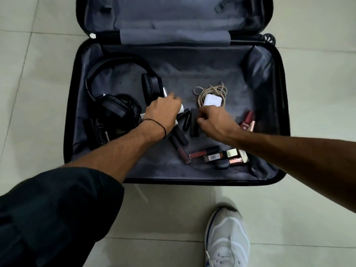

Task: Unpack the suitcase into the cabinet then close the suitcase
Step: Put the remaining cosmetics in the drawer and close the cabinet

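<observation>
Head view: suitcase [183,62] lies open on the floor [38,78], small items loose inside. Your left hand [163,112] curls round a white tube [181,108]; your right hand [213,122] pinches a slim black case [193,122]. Both look light, stiff and slick, so grip them mid-length. Headphones [151,87]: lift by the band.

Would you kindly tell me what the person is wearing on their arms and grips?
Both forearms are bare, with no sleeves over them. A thin black thread band circles the wrist behind the left grip. The right grip and its wrist carry no ring, watch or band that shows. Neither grip is gloved.
</observation>
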Demonstrator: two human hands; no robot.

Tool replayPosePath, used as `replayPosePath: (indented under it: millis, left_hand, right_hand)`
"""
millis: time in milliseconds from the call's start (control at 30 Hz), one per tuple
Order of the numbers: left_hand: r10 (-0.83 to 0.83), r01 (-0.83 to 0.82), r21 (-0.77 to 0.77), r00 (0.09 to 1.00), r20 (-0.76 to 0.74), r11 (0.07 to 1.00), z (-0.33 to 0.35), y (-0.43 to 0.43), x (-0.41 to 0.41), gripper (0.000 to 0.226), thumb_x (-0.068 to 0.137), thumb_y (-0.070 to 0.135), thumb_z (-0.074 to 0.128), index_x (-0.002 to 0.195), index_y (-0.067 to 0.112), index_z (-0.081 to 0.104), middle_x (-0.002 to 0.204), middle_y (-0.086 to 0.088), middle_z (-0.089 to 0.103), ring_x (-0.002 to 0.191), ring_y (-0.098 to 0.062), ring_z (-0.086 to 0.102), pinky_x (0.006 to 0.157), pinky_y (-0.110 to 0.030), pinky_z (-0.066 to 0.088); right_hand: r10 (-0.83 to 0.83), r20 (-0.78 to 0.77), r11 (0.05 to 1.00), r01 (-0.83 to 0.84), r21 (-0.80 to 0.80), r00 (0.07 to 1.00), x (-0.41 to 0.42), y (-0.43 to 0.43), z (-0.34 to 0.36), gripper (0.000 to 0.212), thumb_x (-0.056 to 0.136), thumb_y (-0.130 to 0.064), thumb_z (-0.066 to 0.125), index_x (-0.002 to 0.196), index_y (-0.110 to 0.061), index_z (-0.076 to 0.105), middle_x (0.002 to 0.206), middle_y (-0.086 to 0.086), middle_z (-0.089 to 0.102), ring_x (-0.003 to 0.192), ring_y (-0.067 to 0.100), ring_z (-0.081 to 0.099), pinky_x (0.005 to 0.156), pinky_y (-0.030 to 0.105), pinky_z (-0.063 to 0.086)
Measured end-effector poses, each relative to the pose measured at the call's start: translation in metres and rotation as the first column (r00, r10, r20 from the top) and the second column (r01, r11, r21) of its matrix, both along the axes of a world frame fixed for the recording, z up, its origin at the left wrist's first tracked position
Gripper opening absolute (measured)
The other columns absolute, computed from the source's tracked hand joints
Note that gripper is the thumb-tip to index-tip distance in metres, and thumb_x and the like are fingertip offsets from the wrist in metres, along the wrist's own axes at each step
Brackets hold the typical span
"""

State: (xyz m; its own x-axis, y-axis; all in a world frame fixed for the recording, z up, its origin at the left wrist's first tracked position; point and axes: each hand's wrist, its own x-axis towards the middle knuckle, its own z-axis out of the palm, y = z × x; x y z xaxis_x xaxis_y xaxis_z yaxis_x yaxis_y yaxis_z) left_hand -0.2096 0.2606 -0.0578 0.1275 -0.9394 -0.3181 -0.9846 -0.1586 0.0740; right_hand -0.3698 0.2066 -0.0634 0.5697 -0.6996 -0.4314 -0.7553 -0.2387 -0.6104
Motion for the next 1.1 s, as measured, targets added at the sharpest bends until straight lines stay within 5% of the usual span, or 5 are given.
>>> replayPosePath:
  millis: [233, 500, 600, 800, 1100]
  left_hand:
    - [0.209, -0.321, -0.229, 0.889, -0.408, 0.919, -0.011, 0.042, 0.007, 0.02, 0.087, 0.024, 0.069, 0.099, 0.009, 0.063, 0.102, -0.012, 0.067, 0.093, -0.035, 0.062, 0.075, -0.037, 0.044]
    - [0.311, -0.508, -0.237, 0.768, -0.56, 0.828, -0.018, 0.071, 0.012, 0.036, 0.079, -0.001, 0.064, 0.112, 0.008, 0.053, 0.114, -0.01, 0.044, 0.088, -0.02, 0.051, 0.078, -0.023, 0.041]
    - [0.45, -0.678, -0.049, 0.537, -0.713, 0.733, -0.016, 0.07, 0.011, 0.044, 0.078, 0.004, 0.066, 0.118, 0.01, 0.049, 0.107, -0.004, 0.053, 0.079, -0.012, 0.051, 0.069, -0.008, 0.041]
    - [0.466, -0.801, 0.392, -0.163, -0.87, 0.452, -0.005, 0.068, 0.013, 0.008, 0.088, 0.003, 0.057, 0.089, 0.011, 0.057, 0.071, -0.005, 0.058, 0.06, -0.014, 0.061, 0.058, -0.029, 0.05]
    - [0.555, -0.653, 0.675, -0.439, -0.707, 0.343, -0.008, 0.076, 0.018, 0.016, 0.087, 0.002, 0.055, 0.072, 0.008, 0.055, 0.065, -0.005, 0.053, 0.046, -0.013, 0.053, 0.046, -0.022, 0.046]
  right_hand:
    - [-0.101, 0.028, 0.993, 0.099, 0.057, 0.995, 0.001, -0.004, 0.001, 0.017, 0.095, -0.011, 0.047, 0.092, -0.011, 0.064, 0.085, 0.009, 0.066, 0.071, 0.021, 0.061, 0.056, 0.028, 0.049]
    - [-0.087, 0.024, 0.995, 0.088, -0.039, 0.996, 0.021, 0.002, 0.008, 0.02, 0.093, -0.017, 0.049, 0.093, -0.005, 0.066, 0.085, 0.01, 0.069, 0.078, 0.025, 0.066, 0.067, 0.042, 0.06]
    - [-0.117, 0.006, 0.993, 0.117, -0.027, 0.993, 0.031, 0.004, 0.008, 0.024, 0.09, -0.023, 0.054, 0.082, -0.005, 0.067, 0.074, 0.01, 0.069, 0.066, 0.024, 0.067, 0.062, 0.045, 0.061]
    - [0.107, -0.254, 0.98, -0.144, -0.134, 0.961, 0.057, 0.007, 0.009, 0.045, 0.088, -0.047, 0.066, 0.065, -0.011, 0.052, 0.075, 0.007, 0.062, 0.067, 0.023, 0.06, 0.056, 0.03, 0.047]
    - [-0.049, -0.163, 0.997, 0.058, 0.051, 0.985, 0.062, -0.005, 0.002, 0.035, 0.091, -0.039, 0.062, 0.092, -0.004, 0.063, 0.078, 0.007, 0.063, 0.07, 0.023, 0.063, 0.051, 0.026, 0.047]
